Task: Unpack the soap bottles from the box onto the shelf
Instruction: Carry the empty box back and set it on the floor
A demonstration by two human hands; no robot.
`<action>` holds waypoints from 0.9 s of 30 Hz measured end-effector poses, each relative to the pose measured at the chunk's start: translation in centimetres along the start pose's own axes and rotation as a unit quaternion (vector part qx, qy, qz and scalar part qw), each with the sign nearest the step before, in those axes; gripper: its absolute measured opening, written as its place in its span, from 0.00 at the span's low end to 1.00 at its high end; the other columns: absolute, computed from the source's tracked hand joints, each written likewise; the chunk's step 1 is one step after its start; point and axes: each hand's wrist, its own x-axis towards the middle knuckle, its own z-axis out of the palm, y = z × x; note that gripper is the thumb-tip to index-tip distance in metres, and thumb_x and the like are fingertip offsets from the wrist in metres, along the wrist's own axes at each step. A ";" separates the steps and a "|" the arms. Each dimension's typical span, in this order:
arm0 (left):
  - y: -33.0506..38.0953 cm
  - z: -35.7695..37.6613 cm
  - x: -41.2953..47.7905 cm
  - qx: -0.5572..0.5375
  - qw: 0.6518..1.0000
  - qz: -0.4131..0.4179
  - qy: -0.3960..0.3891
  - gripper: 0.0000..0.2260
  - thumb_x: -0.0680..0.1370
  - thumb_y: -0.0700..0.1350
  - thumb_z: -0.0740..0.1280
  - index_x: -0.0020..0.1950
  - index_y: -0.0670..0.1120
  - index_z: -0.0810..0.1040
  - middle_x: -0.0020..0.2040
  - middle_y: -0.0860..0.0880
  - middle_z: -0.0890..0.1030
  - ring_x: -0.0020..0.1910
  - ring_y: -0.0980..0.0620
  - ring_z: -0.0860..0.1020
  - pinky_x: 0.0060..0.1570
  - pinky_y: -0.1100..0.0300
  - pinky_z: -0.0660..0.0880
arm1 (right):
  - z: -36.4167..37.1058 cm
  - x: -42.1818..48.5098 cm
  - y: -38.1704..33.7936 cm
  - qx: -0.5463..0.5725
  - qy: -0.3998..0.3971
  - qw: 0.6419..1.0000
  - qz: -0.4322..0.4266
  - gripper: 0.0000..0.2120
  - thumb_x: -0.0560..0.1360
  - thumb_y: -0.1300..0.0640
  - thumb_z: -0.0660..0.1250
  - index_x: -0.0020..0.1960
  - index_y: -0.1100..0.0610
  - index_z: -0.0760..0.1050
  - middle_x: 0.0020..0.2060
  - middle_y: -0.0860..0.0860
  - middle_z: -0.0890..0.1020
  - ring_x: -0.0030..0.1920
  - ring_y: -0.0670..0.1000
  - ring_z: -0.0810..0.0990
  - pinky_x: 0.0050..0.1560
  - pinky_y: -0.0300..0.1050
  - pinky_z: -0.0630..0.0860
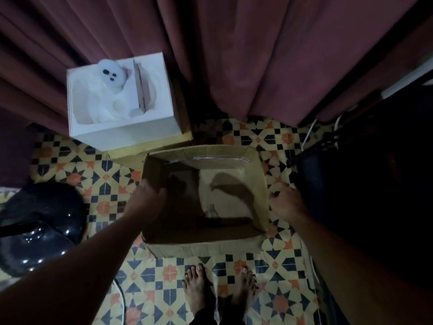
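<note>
At far left a glossy black object [39, 228] sits on the tiled floor [103, 207]. Behind it, a white box [121, 132] holding a pale plush toy [112, 76] stands against a maroon curtain [234, 55]. Our left arm reaches forward from the lower left, nearly straight. The left hand [146, 199] is at the left wall of the cardboard box [203, 245], its grip apart, fingers spread and blurred, thumb over the rim. The cardboard box stands open on the floor just ahead of our bare feet [199, 292]. Its bottom shows plain cardboard and the shadows of both hands. Our right arm comes in from the lower right. The right hand [287, 202] is just outside the box's right wall, knuckles up and fingers curled toward the rim. We cannot tell whether that grip is clamped on the cardboard.
</note>
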 end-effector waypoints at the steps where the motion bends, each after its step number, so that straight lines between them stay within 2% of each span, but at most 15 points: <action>1: 1.3 -0.2 -1.9 0.008 0.999 0.025 -0.024 0.14 0.81 0.51 0.63 0.63 0.44 0.71 0.50 0.43 0.78 0.44 0.48 0.79 0.42 0.51 0.78 | -1.1 -1.4 0.2 -0.003 -0.011 1.000 -0.014 0.17 0.80 0.53 0.61 0.68 0.52 0.72 0.62 0.55 0.75 0.59 0.57 0.75 0.58 0.51 0.75; 3: 5.2 0.3 -5.1 0.020 0.991 0.108 -0.082 0.13 0.82 0.51 0.61 0.63 0.46 0.73 0.55 0.43 0.80 0.51 0.44 0.80 0.52 0.45 0.79 | -4.2 -5.0 0.9 0.014 -0.007 0.999 -0.032 0.12 0.80 0.52 0.61 0.62 0.51 0.75 0.58 0.53 0.78 0.58 0.55 0.77 0.56 0.50 0.77; 5: 9.3 -0.4 -9.8 0.027 0.980 0.165 -0.109 0.16 0.83 0.51 0.60 0.67 0.44 0.73 0.60 0.41 0.78 0.57 0.43 0.78 0.58 0.48 0.75 | -7.6 -9.5 1.6 0.056 0.002 0.998 -0.044 0.07 0.80 0.53 0.61 0.55 0.50 0.76 0.52 0.49 0.78 0.54 0.53 0.78 0.49 0.45 0.77; 7: 13.3 -0.7 -14.6 0.057 0.969 0.213 -0.114 0.19 0.82 0.53 0.61 0.68 0.43 0.73 0.63 0.41 0.78 0.57 0.44 0.78 0.55 0.52 0.75 | -11.4 -15.2 3.1 0.127 0.023 0.991 -0.029 0.09 0.81 0.54 0.62 0.59 0.51 0.77 0.51 0.48 0.78 0.52 0.50 0.77 0.43 0.40 0.73; 9: 16.1 0.0 -18.9 0.043 0.961 0.239 -0.132 0.20 0.81 0.55 0.62 0.68 0.44 0.73 0.63 0.43 0.78 0.58 0.43 0.78 0.59 0.49 0.76 | -13.4 -20.4 5.0 0.172 0.053 0.983 -0.034 0.14 0.82 0.54 0.61 0.66 0.55 0.75 0.57 0.52 0.80 0.58 0.53 0.78 0.51 0.42 0.75; 11: 19.0 0.3 -23.9 0.055 0.945 0.287 -0.145 0.19 0.81 0.54 0.62 0.69 0.45 0.73 0.64 0.44 0.78 0.61 0.43 0.76 0.59 0.55 0.72 | -15.1 -25.3 7.2 0.199 0.070 0.977 -0.021 0.19 0.83 0.51 0.60 0.71 0.57 0.72 0.65 0.55 0.78 0.64 0.55 0.76 0.59 0.42 0.72; 13: 20.4 1.4 -29.2 0.094 0.925 0.322 -0.180 0.20 0.82 0.52 0.63 0.70 0.44 0.71 0.63 0.44 0.77 0.63 0.42 0.75 0.56 0.58 0.69 | -15.9 -31.2 10.2 0.251 0.086 0.964 0.028 0.20 0.83 0.51 0.60 0.72 0.58 0.70 0.66 0.54 0.76 0.64 0.52 0.75 0.55 0.33 0.69; 14: 21.0 2.1 -31.5 0.124 0.908 0.347 -0.202 0.20 0.81 0.52 0.64 0.69 0.43 0.72 0.63 0.43 0.78 0.63 0.42 0.76 0.57 0.57 0.70 | -15.9 -33.8 11.6 0.268 0.105 0.956 0.049 0.19 0.82 0.52 0.61 0.72 0.57 0.70 0.65 0.54 0.77 0.63 0.51 0.75 0.54 0.31 0.70; 16: 21.5 3.4 -36.1 0.160 0.876 0.384 -0.243 0.18 0.81 0.53 0.64 0.65 0.43 0.75 0.61 0.44 0.79 0.61 0.43 0.77 0.60 0.54 0.73 | -15.3 -38.7 14.5 0.271 0.153 0.947 0.075 0.20 0.82 0.49 0.61 0.72 0.54 0.70 0.64 0.53 0.78 0.62 0.52 0.77 0.56 0.39 0.73; 18: 21.6 5.1 -40.6 0.182 0.840 0.419 -0.293 0.18 0.81 0.54 0.64 0.65 0.45 0.76 0.61 0.47 0.79 0.60 0.47 0.77 0.61 0.53 0.73 | -13.7 -43.5 17.5 0.293 0.191 0.929 0.117 0.21 0.81 0.47 0.62 0.72 0.52 0.71 0.62 0.50 0.80 0.59 0.51 0.80 0.52 0.43 0.76; 19: 21.5 5.7 -42.8 0.203 0.819 0.438 -0.311 0.18 0.81 0.55 0.63 0.65 0.45 0.76 0.61 0.48 0.79 0.60 0.48 0.77 0.61 0.55 0.73 | -12.9 -45.5 18.7 0.312 0.208 0.918 0.128 0.21 0.81 0.47 0.62 0.71 0.52 0.71 0.61 0.50 0.80 0.57 0.51 0.80 0.50 0.43 0.77; 20: 20.9 7.9 -47.4 0.248 0.774 0.474 -0.338 0.17 0.82 0.55 0.62 0.65 0.46 0.76 0.61 0.49 0.78 0.61 0.48 0.76 0.59 0.56 0.72 | -11.1 -50.3 21.2 0.343 0.244 0.891 0.169 0.20 0.81 0.48 0.63 0.71 0.53 0.72 0.60 0.50 0.80 0.56 0.51 0.80 0.50 0.43 0.76; 22: 20.6 8.6 -48.9 0.275 0.756 0.485 -0.344 0.17 0.82 0.55 0.60 0.65 0.47 0.75 0.61 0.49 0.77 0.58 0.49 0.75 0.55 0.58 0.71 | -10.2 -52.1 21.6 0.352 0.252 0.884 0.179 0.18 0.81 0.50 0.63 0.68 0.55 0.73 0.58 0.52 0.80 0.58 0.53 0.79 0.51 0.44 0.75; 24: 18.3 12.4 -55.7 0.330 0.686 0.524 -0.382 0.17 0.82 0.56 0.60 0.65 0.47 0.74 0.61 0.49 0.76 0.54 0.51 0.74 0.53 0.58 0.70 | -7.3 -59.0 24.8 0.390 0.302 0.832 0.253 0.17 0.81 0.51 0.63 0.67 0.56 0.73 0.59 0.54 0.80 0.59 0.55 0.78 0.52 0.46 0.74; 27: 14.8 15.8 -63.8 0.383 0.610 0.560 -0.410 0.16 0.83 0.55 0.60 0.65 0.47 0.74 0.60 0.50 0.76 0.52 0.52 0.73 0.50 0.59 0.68 | -2.9 -65.7 28.1 0.414 0.340 0.775 0.335 0.18 0.81 0.52 0.63 0.68 0.59 0.73 0.61 0.57 0.79 0.62 0.58 0.77 0.56 0.46 0.71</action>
